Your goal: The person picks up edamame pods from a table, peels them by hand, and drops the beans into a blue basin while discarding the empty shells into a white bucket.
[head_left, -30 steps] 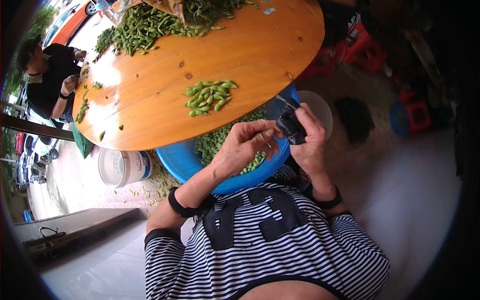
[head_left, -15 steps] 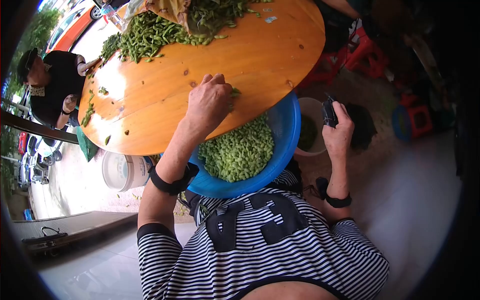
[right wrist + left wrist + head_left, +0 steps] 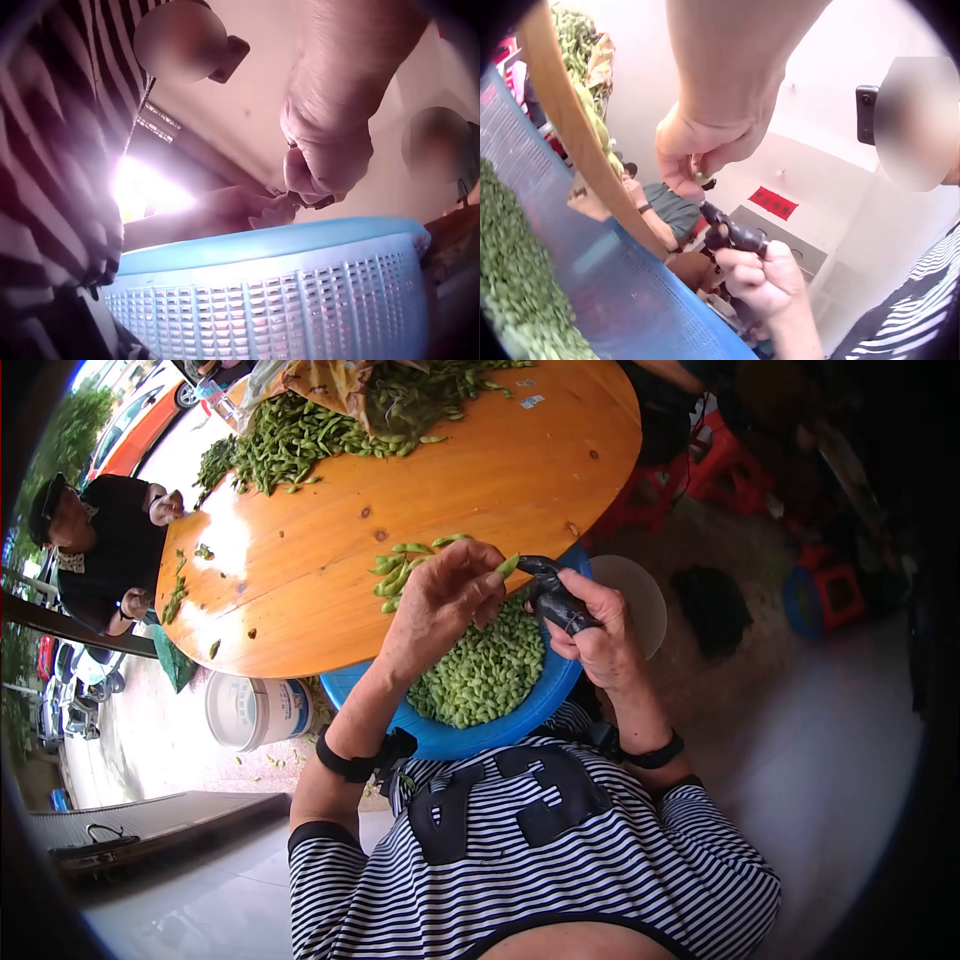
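A green pod [image 3: 508, 566] is pinched between thumb and fingers of my left hand [image 3: 447, 598], over the table's near edge. Its tip meets the end of a black tool [image 3: 558, 600], which my right hand [image 3: 600, 632] grips with curled fingers. Below both hands a blue basket [image 3: 440, 742] holds shelled green beans [image 3: 478, 675]. Several whole pods [image 3: 392, 575] lie on the table beside my left hand, partly hidden by it. In the left wrist view the black tool [image 3: 739, 236] points up at the fingertips of my left hand [image 3: 712, 142]. The right wrist view shows the basket's slotted wall [image 3: 262, 307] under the hands.
A large heap of pods [image 3: 300, 440] lies on the far side of the wooden table [image 3: 450, 480], next to a plastic bag [image 3: 335, 382]. Another person [image 3: 110, 540] sits at the left edge. White buckets [image 3: 235, 710] stand on the floor, with red stools [image 3: 730, 470] at the right.
My left hand reached to the small pile on the table and has come back with a pod. My right hand moved out to the right, then returned over the basket with the tool.
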A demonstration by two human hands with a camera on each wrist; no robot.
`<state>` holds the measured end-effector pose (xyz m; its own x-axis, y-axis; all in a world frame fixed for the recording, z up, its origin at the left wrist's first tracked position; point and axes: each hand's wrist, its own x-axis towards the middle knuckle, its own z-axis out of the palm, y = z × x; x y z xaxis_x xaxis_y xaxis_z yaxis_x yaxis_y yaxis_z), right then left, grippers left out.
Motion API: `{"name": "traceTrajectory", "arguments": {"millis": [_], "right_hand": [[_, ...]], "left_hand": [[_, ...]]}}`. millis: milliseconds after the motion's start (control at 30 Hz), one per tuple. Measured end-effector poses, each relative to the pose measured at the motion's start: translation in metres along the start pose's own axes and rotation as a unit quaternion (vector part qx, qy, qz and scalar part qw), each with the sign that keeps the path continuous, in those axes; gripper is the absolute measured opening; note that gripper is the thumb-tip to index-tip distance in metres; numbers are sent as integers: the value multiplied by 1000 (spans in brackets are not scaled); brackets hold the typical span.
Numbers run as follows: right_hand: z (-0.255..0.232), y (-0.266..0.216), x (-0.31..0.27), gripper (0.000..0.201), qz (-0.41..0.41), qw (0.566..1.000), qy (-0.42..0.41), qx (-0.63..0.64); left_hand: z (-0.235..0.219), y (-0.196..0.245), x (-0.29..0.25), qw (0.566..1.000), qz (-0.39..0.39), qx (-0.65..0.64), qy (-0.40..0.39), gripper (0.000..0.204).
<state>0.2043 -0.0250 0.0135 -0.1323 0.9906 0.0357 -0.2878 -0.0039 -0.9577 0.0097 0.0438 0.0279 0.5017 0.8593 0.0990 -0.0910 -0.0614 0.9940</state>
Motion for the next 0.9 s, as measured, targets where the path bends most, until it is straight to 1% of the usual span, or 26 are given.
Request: {"name": "traceTrajectory", "arguments": {"millis": [33,100,167,233,300,333,400,433,500,533,567,600,633,667,700,733,767,833,867,900], "right_hand": [[4,0,0,33,1,1000,2,0],[10,-1,0,33,67,992,-23,103],[9,0,-2,33,80,989,-32,122],[10,-2,-2,32,98,980,-39,166],[10,0,-4,31,100,978,-36,181],[9,1,-4,31,100,975,-34,195],[7,3,-6,31,100,975,-45,194],[6,3,-6,30,99,975,-57,193],[4,7,-7,29,87,978,-60,178],[2,9,-8,28,75,982,-65,163],[-1,12,-9,28,76,982,-64,163],[-4,16,-10,28,80,972,-80,204],[-6,20,-10,28,83,961,-96,246],[-7,25,-11,28,83,961,-95,246],[-8,30,-12,29,111,944,-92,297],[-8,32,-13,30,139,923,-90,347],[-8,30,-12,30,139,923,-90,347],[-7,24,-11,34,117,950,-103,270],[-6,20,-13,34,119,950,-101,269],[-2,16,-14,35,104,981,-77,148]], "left_hand": [[3,0,-5,997,-29,-75,-11,7],[6,-11,-12,996,-26,-89,-5,8],[11,-16,-18,993,-24,-109,42,9],[15,-19,-20,993,-20,-109,51,12],[21,-19,-21,994,42,-11,99,15],[22,-20,-22,994,41,-11,99,15],[24,-21,-23,987,72,79,117,16],[24,-21,-24,988,71,79,116,16],[23,-21,-25,979,117,134,100,19],[22,-20,-25,979,116,133,99,19],[21,-20,-27,995,66,15,66,21],[19,-19,-28,994,15,-102,33,24],[16,-20,-28,994,14,-103,32,24],[12,-21,-28,968,-50,-245,-12,26],[11,-22,-28,916,-113,-380,-54,28],[12,-29,-29,895,-120,-425,-68,29],[13,-30,-30,895,-120,-425,-68,29],[17,-30,-30,902,-116,-415,-29,32],[19,-30,-31,901,-117,-417,-29,32],[21,-29,-33,948,-87,-306,-5,31]]}}
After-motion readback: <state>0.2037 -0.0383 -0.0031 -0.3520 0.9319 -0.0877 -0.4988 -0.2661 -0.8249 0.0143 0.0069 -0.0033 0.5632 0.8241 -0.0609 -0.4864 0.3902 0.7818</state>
